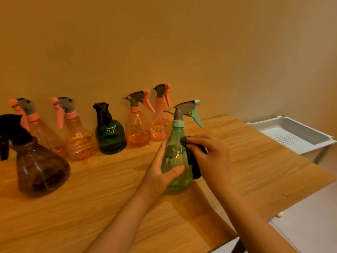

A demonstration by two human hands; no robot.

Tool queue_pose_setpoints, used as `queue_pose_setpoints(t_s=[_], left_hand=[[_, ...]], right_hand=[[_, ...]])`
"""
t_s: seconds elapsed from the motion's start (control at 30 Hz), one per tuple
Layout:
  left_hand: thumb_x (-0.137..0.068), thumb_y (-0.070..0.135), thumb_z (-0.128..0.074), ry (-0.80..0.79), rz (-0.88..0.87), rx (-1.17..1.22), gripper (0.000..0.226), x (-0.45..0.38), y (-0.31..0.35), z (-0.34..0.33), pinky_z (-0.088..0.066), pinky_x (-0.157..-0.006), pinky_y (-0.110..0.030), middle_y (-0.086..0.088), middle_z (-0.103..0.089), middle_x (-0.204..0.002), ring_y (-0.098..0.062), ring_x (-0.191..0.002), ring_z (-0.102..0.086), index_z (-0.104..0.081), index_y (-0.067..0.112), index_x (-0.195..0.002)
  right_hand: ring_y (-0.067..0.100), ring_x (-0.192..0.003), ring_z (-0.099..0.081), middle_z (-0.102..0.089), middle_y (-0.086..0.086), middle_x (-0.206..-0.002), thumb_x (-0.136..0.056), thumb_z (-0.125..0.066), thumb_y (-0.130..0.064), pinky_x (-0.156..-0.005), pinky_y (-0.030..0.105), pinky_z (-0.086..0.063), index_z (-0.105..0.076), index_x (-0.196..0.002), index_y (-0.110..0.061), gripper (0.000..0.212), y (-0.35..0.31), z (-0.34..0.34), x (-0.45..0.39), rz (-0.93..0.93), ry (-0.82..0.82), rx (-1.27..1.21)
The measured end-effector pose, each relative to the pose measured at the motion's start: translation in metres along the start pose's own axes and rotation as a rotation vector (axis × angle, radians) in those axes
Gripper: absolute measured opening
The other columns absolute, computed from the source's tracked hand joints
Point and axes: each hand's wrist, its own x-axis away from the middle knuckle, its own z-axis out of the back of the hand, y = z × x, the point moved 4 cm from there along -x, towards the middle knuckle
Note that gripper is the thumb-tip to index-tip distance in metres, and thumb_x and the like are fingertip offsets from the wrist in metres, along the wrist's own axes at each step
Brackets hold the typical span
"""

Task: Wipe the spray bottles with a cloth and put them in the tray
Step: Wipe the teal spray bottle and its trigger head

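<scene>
Two bare forearms reach up from the bottom edge over the wooden table [94, 207]. The left hand [160, 172] grips the lower body of a light green spray bottle [176, 157], thumb across its front and fingers curled round the far side, holding it upright on the table. Just to the right, the right hand [209, 157] pinches a dark cloth [193, 161] and presses it against the bottle's right flank, the cloth hanging down beside the base.

By my reading, the step in hand is the wipe of this one bottle, early in the task. The next move calls for turning the bottle in the left hand so the cloth reaches the rest of it, then carrying it well to the right of the right hand to the white tray [313, 132], which stands beyond the table's edge and holds no bottle that I can see.

The bottle is translucent and teardrop-shaped, with a grey spray head and a pale green trigger and collar pointing right. Whether it holds liquid I cannot tell.

Well left of the left hand stands a brown bottle [40, 167] with a dark head; behind it, along the wall, four orange-pink bottles [136, 132] and a dark green bottle [111, 137] await their turn.
</scene>
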Motion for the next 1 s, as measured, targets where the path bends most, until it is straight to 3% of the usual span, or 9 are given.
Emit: queue_pose_setpoints(t_s=[0.1, 0.2, 0.33, 0.5, 0.67, 0.77, 0.83, 1.0], left_hand=[[-0.073, 0.025, -0.067, -0.007, -0.001, -0.045, 0.075, 0.000, 0.002, -0.001, -0.046, -0.090, -0.012, 0.037, -0.041, -0.126, 0.019, -0.117, -0.045, -0.025, 0.053, -0.128], [-0.079, 0.025, -0.068, 0.024, 0.001, -0.026, 0.080, -0.001, 0.002, 0.001, -0.043, -0.086, -0.006, 0.036, -0.037, -0.126, 0.026, -0.112, -0.042, -0.020, 0.044, -0.139], [-0.075, 0.023, -0.066, 0.028, 0.031, 0.054, 0.081, -0.002, -0.001, 0.004, -0.052, -0.086, -0.022, 0.015, -0.058, -0.127, -0.001, -0.113, -0.059, -0.027, 0.037, -0.144], [-0.073, 0.026, -0.073, 0.057, 0.027, 0.051, 0.082, -0.005, 0.000, 0.005, -0.045, -0.084, -0.007, 0.029, -0.051, -0.126, 0.015, -0.110, -0.053, -0.031, 0.038, -0.142], [-0.067, 0.040, -0.072, 0.067, 0.053, 0.070, 0.087, -0.006, -0.004, 0.010, -0.043, -0.103, -0.030, 0.013, -0.054, -0.136, -0.005, -0.124, -0.052, -0.034, 0.035, -0.146], [-0.066, 0.042, -0.071, 0.067, 0.047, 0.046, 0.089, -0.004, -0.004, 0.010, -0.041, -0.105, -0.034, 0.011, -0.054, -0.137, -0.008, -0.126, -0.051, -0.034, 0.033, -0.146], [-0.068, 0.037, -0.071, 0.070, 0.044, 0.062, 0.084, -0.004, -0.004, 0.010, -0.044, -0.100, -0.030, 0.011, -0.057, -0.134, -0.008, -0.123, -0.054, -0.037, 0.033, -0.144], [-0.073, 0.019, -0.058, 0.058, 0.075, 0.172, 0.054, -0.006, -0.005, 0.014, -0.053, -0.071, -0.021, 0.006, -0.072, -0.106, -0.013, -0.099, -0.068, -0.053, 0.036, -0.123]], right_hand=[[0.003, -0.084, -0.060, -0.062, -0.011, -0.083, -0.075, -0.070, 0.003, -0.075, 0.012, -0.048, -0.073, -0.088, -0.012, 0.020, -0.009, -0.004, -0.024, 0.046, 0.068, 0.049], [0.000, -0.086, -0.061, -0.063, -0.015, -0.085, -0.075, -0.070, 0.003, -0.076, 0.011, -0.047, -0.072, -0.088, -0.016, 0.023, -0.007, -0.011, -0.021, 0.000, -0.008, 0.014], [-0.002, -0.086, -0.062, -0.064, -0.016, -0.089, -0.073, -0.071, 0.003, -0.075, 0.009, -0.046, -0.070, -0.087, -0.022, 0.028, 0.006, -0.003, 0.019, 0.001, -0.077, -0.020], [0.003, -0.085, -0.064, -0.068, -0.012, -0.086, -0.068, -0.071, -0.006, -0.075, 0.012, -0.048, -0.074, -0.083, -0.021, 0.022, 0.021, 0.015, 0.062, 0.002, -0.120, -0.071], [0.004, -0.089, -0.062, -0.066, -0.006, -0.091, -0.078, -0.065, -0.017, -0.076, 0.016, -0.049, -0.073, -0.088, -0.013, 0.013, 0.009, 0.010, 0.062, 0.186, -0.126, -0.004], [0.003, -0.093, -0.057, -0.061, -0.004, -0.096, -0.084, -0.063, -0.017, -0.079, 0.014, -0.045, -0.072, -0.089, -0.009, 0.012, 0.000, 0.003, 0.069, 0.340, -0.200, 0.038], [0.004, -0.093, -0.056, -0.058, -0.006, -0.098, -0.084, -0.061, -0.017, -0.078, 0.013, -0.045, -0.071, -0.087, -0.009, 0.013, 0.003, 0.001, 0.071, 0.363, -0.222, 0.107], [0.004, -0.087, -0.059, -0.059, -0.011, -0.094, -0.079, -0.059, -0.021, -0.069, 0.017, -0.049, -0.073, -0.082, -0.012, 0.017, 0.021, 0.004, 0.069, 0.189, -0.135, 0.160]])
